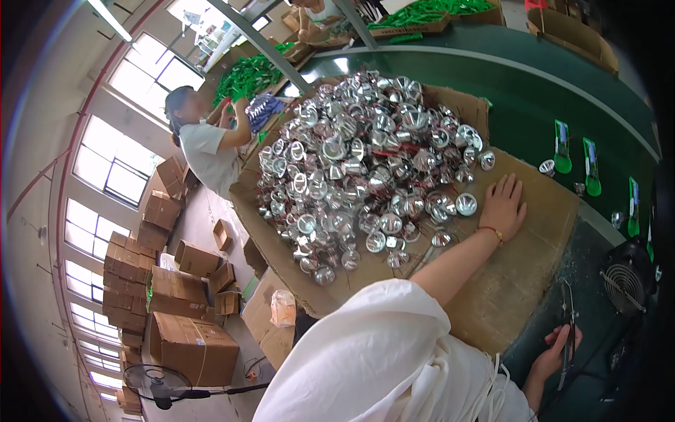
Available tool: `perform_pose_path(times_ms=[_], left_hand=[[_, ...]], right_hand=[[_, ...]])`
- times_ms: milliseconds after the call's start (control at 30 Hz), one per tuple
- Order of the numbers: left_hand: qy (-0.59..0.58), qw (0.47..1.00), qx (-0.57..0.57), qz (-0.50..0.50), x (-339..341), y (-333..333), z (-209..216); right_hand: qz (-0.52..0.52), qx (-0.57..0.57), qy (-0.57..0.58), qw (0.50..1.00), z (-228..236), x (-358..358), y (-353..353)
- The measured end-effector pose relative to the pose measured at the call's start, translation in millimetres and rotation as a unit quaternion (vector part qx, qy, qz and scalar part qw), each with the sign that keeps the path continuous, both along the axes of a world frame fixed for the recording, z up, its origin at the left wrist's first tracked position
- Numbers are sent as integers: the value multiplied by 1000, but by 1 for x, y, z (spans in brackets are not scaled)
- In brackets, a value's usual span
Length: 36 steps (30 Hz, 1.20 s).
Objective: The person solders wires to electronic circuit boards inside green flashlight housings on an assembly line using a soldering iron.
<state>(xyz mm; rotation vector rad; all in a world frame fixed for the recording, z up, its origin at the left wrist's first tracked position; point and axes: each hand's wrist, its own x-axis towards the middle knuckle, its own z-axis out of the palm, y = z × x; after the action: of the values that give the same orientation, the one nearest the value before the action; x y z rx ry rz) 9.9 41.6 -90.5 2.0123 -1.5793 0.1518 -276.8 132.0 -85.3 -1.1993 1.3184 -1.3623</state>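
My left hand (503, 209) lies flat on a brown cardboard sheet (534, 243), fingers stretched out and nothing in them. Just to its left rises a big heap of shiny silver reflector cups (373, 169) with thin red wires, piled in an open cardboard box. At the lower right my right hand (555, 352) is closed around a slim metal tool with two long arms, tweezers-like (568, 309). Its exact kind is hard to make out. The tool points away from me over the dark tabletop, beside the cardboard's edge.
Green plastic handle-shaped pieces (591, 169) and loose reflectors lie on the green conveyor (520, 84) at the right. A small black fan (624, 285) stands near my right hand. A co-worker (207, 141) handles green parts at the far left. Stacked cartons (190, 344) and a standing fan (156, 383) occupy the floor.
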Motion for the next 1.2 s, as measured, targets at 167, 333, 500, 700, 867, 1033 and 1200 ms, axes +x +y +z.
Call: perform_pose_path(times_ms=[167,333,500,700,867,1033,1200], left_hand=[[18,1000,14,-4,-7,6,11],[18,1000,5,-3,-2,0,-2],[16,999,-35,0,-1,-5,2],[16,999,-37,10,0,3,-1],[30,999,-16,0,5,4,2],[23,999,-30,-3,1,3,0],[56,997,-42,-31,3,7,2]], right_hand=[[-10,8,28,1000,9,0,3],[-9,7,62,998,0,0,1],[-30,-1,65,997,7,6,-2],[3,-20,35,999,8,13,-2],[8,-28,45,999,2,9,0],[-7,-26,46,999,10,8,2],[-6,-11,40,999,8,5,0]])
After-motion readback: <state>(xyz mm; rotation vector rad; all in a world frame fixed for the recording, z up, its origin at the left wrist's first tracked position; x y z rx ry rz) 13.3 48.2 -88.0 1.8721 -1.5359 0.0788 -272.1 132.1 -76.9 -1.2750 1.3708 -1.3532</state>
